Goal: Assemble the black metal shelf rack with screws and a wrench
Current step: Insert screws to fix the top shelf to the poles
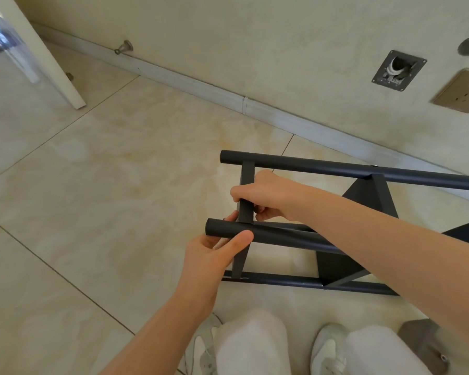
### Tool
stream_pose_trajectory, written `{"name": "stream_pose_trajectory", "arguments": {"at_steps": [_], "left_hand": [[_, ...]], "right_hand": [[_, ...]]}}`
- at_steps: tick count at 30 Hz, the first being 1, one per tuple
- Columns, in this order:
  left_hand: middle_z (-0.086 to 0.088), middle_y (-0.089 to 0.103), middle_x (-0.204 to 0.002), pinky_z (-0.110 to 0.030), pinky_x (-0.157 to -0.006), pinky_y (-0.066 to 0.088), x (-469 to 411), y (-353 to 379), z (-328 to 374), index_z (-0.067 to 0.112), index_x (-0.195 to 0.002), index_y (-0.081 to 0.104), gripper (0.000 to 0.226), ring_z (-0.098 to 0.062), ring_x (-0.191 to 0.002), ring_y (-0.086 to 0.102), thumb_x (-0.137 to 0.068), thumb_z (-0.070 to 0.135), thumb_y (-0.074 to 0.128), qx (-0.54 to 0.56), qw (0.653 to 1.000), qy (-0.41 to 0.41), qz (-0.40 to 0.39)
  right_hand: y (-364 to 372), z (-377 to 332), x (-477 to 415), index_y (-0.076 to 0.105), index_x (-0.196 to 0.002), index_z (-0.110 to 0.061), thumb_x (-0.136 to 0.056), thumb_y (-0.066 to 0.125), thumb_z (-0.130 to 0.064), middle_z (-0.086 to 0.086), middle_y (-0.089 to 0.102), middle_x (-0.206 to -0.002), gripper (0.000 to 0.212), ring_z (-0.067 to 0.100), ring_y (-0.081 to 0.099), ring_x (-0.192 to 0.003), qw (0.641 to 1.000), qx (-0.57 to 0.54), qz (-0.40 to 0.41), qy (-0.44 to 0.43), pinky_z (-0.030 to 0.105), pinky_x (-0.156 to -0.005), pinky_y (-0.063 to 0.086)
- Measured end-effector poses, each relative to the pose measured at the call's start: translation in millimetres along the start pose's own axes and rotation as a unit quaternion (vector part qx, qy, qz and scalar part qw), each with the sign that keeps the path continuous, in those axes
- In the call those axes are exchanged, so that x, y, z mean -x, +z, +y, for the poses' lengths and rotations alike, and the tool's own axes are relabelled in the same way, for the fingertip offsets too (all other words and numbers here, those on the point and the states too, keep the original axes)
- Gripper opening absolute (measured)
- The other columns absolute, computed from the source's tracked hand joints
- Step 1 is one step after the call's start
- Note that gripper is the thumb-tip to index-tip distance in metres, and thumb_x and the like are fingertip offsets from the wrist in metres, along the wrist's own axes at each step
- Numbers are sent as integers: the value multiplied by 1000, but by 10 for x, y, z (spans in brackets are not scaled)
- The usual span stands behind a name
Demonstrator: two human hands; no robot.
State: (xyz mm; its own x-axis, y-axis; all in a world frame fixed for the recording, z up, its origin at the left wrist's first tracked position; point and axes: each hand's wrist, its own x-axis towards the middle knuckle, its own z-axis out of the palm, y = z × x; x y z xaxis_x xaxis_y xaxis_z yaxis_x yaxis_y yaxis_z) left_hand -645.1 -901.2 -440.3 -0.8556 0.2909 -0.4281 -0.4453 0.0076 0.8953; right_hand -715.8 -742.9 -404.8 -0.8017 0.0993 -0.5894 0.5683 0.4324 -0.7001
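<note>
Rack (363, 170) on its side on the floor (106, 185). My left hand (214, 258) grips the near tube (282, 236) end, right hand (271, 194) curls round the crossbar (247, 173); aligning the joint, I judge. Next: screw and wrench, neither visible

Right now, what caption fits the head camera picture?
Left hand holds a rack tube; right hand grips its crossbar.

- Glossy cream marbled tile floor (92, 190), crossed by thin dark grout lines.
- Black metal tube shelf rack (282, 282) on its side, lowest tube on the tiles.
- Two white sneakers (326, 346) near the rack.
- Grey flat piece (424, 338) beside the right sneaker.
</note>
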Motion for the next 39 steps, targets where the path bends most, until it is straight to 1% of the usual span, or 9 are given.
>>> {"name": "stream_pose_trajectory", "arguments": {"at_steps": [4,8,12,15,17,21,26,31,39], "left_hand": [[23,72,-114,-47,-107,48,-47,-97,23,48,-123,58,75,-6,-109,68,-55,41,91,-40,999,6,-25],[30,69,-112,-15,-81,57,-116,-233,58,57,-121,56,72,1,-102,68,-69,22,91,-132,988,49,-56],[31,69,-112,-7,-77,52,-128,-289,84,54,-128,53,75,-2,-99,71,-69,26,90,-177,979,66,-80],[29,70,-112,-7,-75,51,-130,-314,79,54,-126,55,73,-5,-95,72,-70,23,89,-189,975,73,-88],[30,69,-111,-8,-76,52,-131,-315,80,52,-127,56,72,-6,-93,73,-71,21,89,-194,974,78,-87],[31,68,-111,-7,-75,51,-118,-303,86,49,-128,56,70,-5,-89,72,-72,22,87,-210,970,93,-77],[23,73,-106,-5,-78,49,-109,-331,60,48,-130,58,69,-1,-95,70,-72,24,87,-230,965,102,-75],[26,71,-112,-3,-84,46,-90,-362,57,51,-129,56,72,5,-111,64,-64,39,85,-244,959,116,-89],[41,43,-130,-3,-92,42,-183,-464,290,54,-146,33,96,8,-119,48,-66,50,86,-411,880,188,-145]], "right_hand": [[-10,76,9,60,-83,-12,-87,64,-31,-10,59,-42,20,3,57,-37,999,28,-13,-20,14,-43,48],[-46,81,56,61,-76,-13,-89,64,-43,-11,53,-40,32,4,50,-35,997,54,-44,-21,14,-45,47],[-250,57,179,67,-75,-9,-93,55,-55,-10,48,-38,51,6,47,-40,990,130,3,-54,18,-49,46],[-494,52,224,71,-81,-11,-96,55,-44,-11,49,-54,39,7,46,-46,953,195,153,-175,14,-54,38],[-624,34,221,72,-102,-18,-96,57,-35,-10,57,-75,24,3,51,-60,915,250,215,-233,8,-55,34],[-653,72,85,59,-131,-11,-97,59,-30,-11,46,-85,39,9,45,-81,871,373,191,-255,21,-76,38],[-542,41,12,64,-114,-17,-95,55,-46,-4,54,-95,36,17,57,-85,826,456,186,-275,37,-76,54],[-494,27,5,65,-104,-16,-96,53,-48,-3,54,-93,35,17,56,-77,810,474,190,-288,31,-66,50],[-432,113,28,65,-108,-16,-96,55,-42,-4,53,-93,30,15,54,-78,816,441,196,-318,28,-67,48]]}}
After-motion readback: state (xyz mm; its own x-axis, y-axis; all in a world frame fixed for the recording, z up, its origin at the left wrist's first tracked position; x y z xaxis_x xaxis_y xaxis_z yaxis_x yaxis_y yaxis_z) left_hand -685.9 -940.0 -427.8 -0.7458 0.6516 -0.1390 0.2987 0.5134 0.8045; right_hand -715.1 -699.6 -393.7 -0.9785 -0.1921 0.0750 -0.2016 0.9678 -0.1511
